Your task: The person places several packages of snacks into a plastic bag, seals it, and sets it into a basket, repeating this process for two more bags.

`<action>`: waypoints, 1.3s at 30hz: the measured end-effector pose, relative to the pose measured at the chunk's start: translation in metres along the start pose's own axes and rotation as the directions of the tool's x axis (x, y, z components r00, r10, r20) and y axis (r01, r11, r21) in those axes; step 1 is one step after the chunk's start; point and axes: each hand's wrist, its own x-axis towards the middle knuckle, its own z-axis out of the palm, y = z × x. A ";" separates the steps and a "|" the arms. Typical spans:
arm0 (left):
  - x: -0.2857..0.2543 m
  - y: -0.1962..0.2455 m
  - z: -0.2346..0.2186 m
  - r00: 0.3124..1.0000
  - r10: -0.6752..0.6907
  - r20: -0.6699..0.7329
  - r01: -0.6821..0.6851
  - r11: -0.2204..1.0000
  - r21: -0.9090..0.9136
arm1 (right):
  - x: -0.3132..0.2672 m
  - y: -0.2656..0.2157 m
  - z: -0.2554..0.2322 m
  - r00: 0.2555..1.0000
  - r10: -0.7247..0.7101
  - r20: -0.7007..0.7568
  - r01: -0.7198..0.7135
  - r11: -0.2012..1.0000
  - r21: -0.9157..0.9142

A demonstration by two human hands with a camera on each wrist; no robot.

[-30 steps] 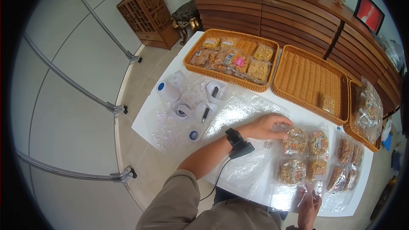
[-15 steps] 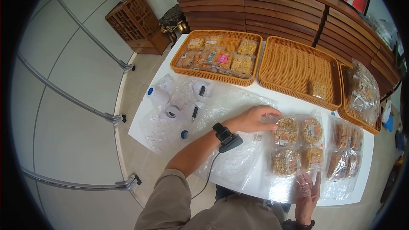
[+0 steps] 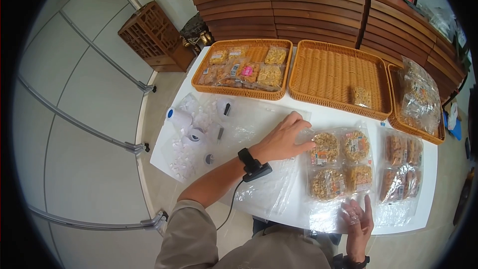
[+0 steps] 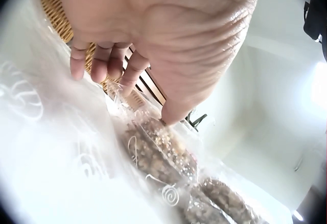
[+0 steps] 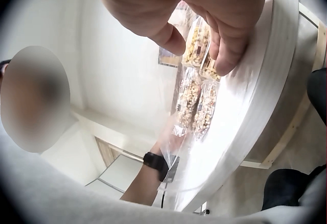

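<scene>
A clear plastic bag holds several round nut-like snack packs [image 3: 326, 148] in two rows on the white table. At the bag's upper left corner is my left hand [image 3: 279, 139], its fingers spread and slightly bent, the thumb tip beside the upper left pack; in the left wrist view the thumb of my left hand [image 4: 163, 45] appears to touch the film by the snack packs [image 4: 158, 150]. My right hand [image 3: 359, 226] lies at the bag's lower edge, thumb and fingers apart, with glossy film about the fingertips. The right wrist view shows my right hand [image 5: 204, 14] over the packs [image 5: 189, 101].
A second bag of brown snacks [image 3: 396, 150] lies to the right. Along the back stand a filled wicker tray [image 3: 239, 91], a tray [image 3: 338, 101] with one pack, and a basket [image 3: 416, 128] with bagged packs. Tape rolls [image 3: 195, 134] and paper scraps [image 3: 184, 159] lie left.
The left hand has drawn slightly back from the bag's corner, fingers spreading. The right hand's fingers have opened and straightened at the lower edge. The head view has shifted to the right.
</scene>
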 end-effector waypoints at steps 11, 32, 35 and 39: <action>0.005 0.011 -0.028 0.983 0.086 -0.164 -0.067 0.991 0.113 | -0.004 -0.001 -0.007 0.998 0.011 0.058 -0.002 0.988 -0.152; 0.071 -0.080 -0.115 0.936 -0.240 -0.256 0.290 0.940 0.179 | 0.000 -0.005 -0.005 0.993 0.087 0.081 -0.074 0.984 -0.160; 0.069 -0.095 -0.114 0.901 -0.245 -0.359 0.272 0.962 0.026 | -0.001 -0.007 -0.005 0.992 0.095 0.086 -0.081 0.984 -0.156; 0.062 -0.076 -0.121 0.923 -0.310 -0.228 0.302 0.951 -0.068 | -0.006 -0.007 -0.017 0.984 0.100 0.149 -0.077 0.985 -0.152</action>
